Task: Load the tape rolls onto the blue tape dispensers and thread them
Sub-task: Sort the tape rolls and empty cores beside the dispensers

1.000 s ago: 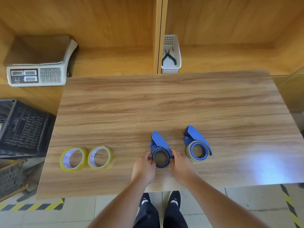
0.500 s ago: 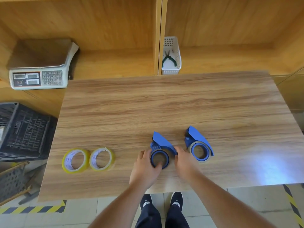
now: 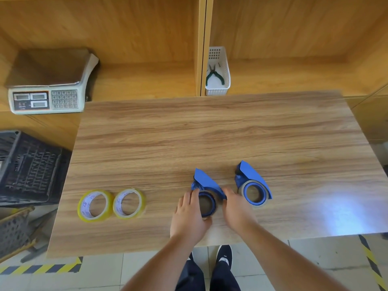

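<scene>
At the near edge of the table (image 3: 210, 133), a light, stiff blue dispenser (image 3: 204, 190) is clasped between the left hand (image 3: 190, 215) and right hand (image 3: 236, 208). Two light, smooth tape rolls (image 3: 94, 204) lie well left, best gripped by the rim. A loaded dispenser (image 3: 253, 185) sits just right.

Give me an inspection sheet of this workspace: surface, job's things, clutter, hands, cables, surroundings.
Surface: wood-grain table, bright glare patch at its near right.
Job's things: two yellow tape rolls lie flat, side by side, at near left; near blue dispenser between the hands, its hub apparently empty; far blue dispenser to its right already carries a roll.
Clutter: nothing seen on the table.
Hands: left hand and right hand grip the near blue dispenser from either side.
Cables: nothing seen.
Surroundings: weighing scale and white basket holding green-handled pliers on the shelf behind; black crate at left; hazard-striped floor tape.
</scene>
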Tool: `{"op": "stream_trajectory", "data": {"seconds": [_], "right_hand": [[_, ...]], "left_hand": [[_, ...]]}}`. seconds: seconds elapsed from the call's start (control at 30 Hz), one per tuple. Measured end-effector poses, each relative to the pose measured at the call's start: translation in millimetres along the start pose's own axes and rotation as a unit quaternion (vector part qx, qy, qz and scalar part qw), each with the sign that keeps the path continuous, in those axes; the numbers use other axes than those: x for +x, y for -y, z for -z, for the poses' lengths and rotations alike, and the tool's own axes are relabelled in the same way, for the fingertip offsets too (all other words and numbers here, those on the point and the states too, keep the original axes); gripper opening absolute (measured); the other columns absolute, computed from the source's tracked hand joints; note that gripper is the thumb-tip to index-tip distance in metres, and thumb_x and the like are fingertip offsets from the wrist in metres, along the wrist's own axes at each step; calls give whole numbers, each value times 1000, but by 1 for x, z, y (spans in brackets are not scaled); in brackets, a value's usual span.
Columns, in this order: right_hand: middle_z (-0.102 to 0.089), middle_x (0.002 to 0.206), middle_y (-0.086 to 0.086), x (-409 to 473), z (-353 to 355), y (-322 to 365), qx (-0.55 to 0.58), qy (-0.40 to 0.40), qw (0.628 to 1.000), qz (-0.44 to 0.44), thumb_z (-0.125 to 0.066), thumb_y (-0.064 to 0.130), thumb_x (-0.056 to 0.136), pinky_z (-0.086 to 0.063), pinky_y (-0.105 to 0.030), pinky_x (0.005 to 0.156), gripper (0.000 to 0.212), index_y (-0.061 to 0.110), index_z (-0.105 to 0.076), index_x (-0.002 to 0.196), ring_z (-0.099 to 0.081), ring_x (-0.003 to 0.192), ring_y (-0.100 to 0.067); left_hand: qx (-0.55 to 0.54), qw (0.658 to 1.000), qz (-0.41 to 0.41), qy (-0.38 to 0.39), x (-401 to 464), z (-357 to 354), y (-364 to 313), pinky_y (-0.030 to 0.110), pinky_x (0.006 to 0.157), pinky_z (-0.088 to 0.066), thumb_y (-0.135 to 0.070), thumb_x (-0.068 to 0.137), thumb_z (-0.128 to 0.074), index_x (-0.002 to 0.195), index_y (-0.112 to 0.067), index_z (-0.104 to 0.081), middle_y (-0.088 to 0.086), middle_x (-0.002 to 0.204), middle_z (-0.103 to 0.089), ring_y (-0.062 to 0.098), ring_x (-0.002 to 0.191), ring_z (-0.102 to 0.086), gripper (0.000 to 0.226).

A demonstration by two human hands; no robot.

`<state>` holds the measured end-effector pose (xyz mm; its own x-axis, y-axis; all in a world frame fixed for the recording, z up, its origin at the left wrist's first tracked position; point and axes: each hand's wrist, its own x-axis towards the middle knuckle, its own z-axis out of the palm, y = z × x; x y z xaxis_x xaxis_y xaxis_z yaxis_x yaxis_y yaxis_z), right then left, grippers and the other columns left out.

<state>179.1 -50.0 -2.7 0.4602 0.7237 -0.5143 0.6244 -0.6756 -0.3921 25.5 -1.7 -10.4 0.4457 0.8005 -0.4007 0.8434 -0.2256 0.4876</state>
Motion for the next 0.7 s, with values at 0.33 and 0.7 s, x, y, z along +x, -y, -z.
{"op": "stream_trajectory", "data": {"seconds": [0.33,0.7], "right_hand": [[-64,79,0,-4,5,5,15,3,1000,-7,-42,16,97,-52,-37,57,24,20,-54,117,-62,69,-18],[-69,93,2,-9,13,0,52,-3,998,-43,-42,27,98,-50,-31,60,47,22,-41,145,-67,77,-17]], "left_hand": [[-74,994,-45,-70,-2,40,-6,30,102,-45,-55,62,-67,138,-37,-40,-18,122,-45,10,119,-47,82],[-29,986,101,-130,111,123,63,47,105,-46,-42,69,-83,137,-30,-45,0,133,-50,29,131,-49,80]]}}
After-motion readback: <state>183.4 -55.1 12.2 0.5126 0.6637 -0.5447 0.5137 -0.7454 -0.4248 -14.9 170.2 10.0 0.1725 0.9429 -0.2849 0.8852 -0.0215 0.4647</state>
